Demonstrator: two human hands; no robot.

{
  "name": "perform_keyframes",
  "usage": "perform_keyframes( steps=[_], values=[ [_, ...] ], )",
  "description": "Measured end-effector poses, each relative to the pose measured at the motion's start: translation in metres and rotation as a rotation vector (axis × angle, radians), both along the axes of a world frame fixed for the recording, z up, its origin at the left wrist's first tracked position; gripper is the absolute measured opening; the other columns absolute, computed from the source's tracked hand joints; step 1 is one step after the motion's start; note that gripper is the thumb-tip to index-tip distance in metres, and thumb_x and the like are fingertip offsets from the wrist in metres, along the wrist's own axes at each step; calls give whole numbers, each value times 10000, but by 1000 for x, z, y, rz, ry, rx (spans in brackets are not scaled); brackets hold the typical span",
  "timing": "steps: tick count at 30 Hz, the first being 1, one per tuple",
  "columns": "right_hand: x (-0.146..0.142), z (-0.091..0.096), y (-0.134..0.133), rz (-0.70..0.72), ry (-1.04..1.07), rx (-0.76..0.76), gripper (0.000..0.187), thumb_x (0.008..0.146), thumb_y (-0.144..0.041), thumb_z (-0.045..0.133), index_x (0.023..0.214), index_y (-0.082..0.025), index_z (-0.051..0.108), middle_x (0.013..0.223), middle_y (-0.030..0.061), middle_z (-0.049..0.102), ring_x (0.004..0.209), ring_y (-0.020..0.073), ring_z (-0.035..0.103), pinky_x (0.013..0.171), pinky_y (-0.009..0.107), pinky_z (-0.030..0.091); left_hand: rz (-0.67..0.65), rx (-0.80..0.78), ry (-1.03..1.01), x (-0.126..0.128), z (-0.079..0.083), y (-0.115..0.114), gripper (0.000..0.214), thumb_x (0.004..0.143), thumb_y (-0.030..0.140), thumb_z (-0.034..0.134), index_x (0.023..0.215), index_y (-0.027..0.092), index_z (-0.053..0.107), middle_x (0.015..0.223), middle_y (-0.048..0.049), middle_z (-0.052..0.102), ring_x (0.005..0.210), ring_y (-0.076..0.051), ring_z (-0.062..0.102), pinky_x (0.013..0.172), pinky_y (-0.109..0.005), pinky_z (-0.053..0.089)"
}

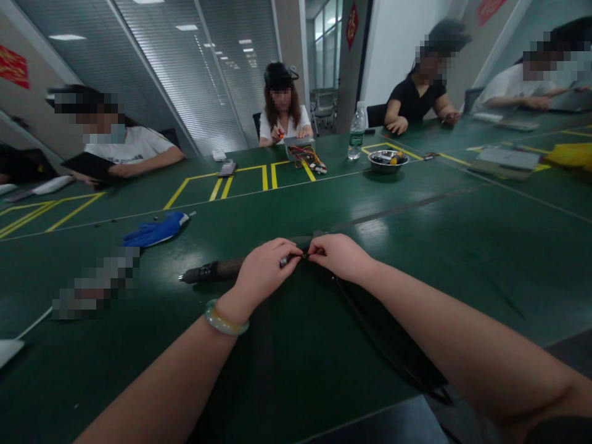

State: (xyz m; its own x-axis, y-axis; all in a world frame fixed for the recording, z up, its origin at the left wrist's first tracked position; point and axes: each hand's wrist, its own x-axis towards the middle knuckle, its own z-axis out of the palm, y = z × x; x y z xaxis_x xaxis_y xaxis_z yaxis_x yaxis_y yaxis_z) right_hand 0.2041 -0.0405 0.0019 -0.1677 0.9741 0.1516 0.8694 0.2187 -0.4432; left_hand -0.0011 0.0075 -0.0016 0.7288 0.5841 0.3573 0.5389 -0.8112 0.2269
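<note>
My left hand, with a bangle on its wrist, pinches a small dark piece with pale markings. Fingertips of my right hand are closed at the same spot, almost touching the left ones. What they grip is mostly hidden and too small to name. Behind my hands a dark electric screwdriver lies on the green table, its tip pointing left and its middle covered by my left hand. A black cable runs from near my right hand down beneath my right forearm.
A blue glove lies at the left, near a blurred-out item. Farther back are a water bottle, a metal bowl holding small things, and a bundle of coloured wires. Several people sit across the table.
</note>
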Motion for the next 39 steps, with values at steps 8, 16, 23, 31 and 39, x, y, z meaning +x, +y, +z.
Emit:
perform_keyframes(
  steps=[8,16,23,31,39],
  values=[
    [-4,4,-3,15,-133,77,64,865,-238,641,881,-225,701,849,5,660,757,143,587,672,247,393,-3,-3,-8,-1,-1,1,171,912,291,554,1035,271,672,1124,-5,641,1009,-182,602,852,-340,495],
    [-7,-5,-1,-127,21,-18,101,893,-308,625,893,-237,698,823,-15,682,754,140,623,639,238,412,-20,6,-5,-1,-3,2,197,922,296,536,1055,269,678,1134,-20,642,1010,-185,601,867,-352,498],
    [-11,-5,-2,-143,66,4,242,869,-251,664,1107,-244,624,896,-12,687,835,151,637,687,240,428,-7,26,10,0,0,0,184,913,293,546,1041,270,677,1126,-14,642,998,-191,605,846,-349,501],
    [-11,-8,5,-138,32,-44,286,889,-249,616,1173,-244,649,1000,8,702,913,173,641,793,259,455,-23,38,-1,1,-5,3,178,915,270,532,1033,248,662,1102,-24,651,976,-186,607,866,-347,493],
    [-15,1,4,-141,-37,-44,188,893,-259,604,1054,-256,703,1005,11,703,935,189,642,816,271,459,-7,68,-81,2,15,-16,159,898,279,504,945,194,629,928,-48,659,872,-193,599,790,-339,452]
  ],
)
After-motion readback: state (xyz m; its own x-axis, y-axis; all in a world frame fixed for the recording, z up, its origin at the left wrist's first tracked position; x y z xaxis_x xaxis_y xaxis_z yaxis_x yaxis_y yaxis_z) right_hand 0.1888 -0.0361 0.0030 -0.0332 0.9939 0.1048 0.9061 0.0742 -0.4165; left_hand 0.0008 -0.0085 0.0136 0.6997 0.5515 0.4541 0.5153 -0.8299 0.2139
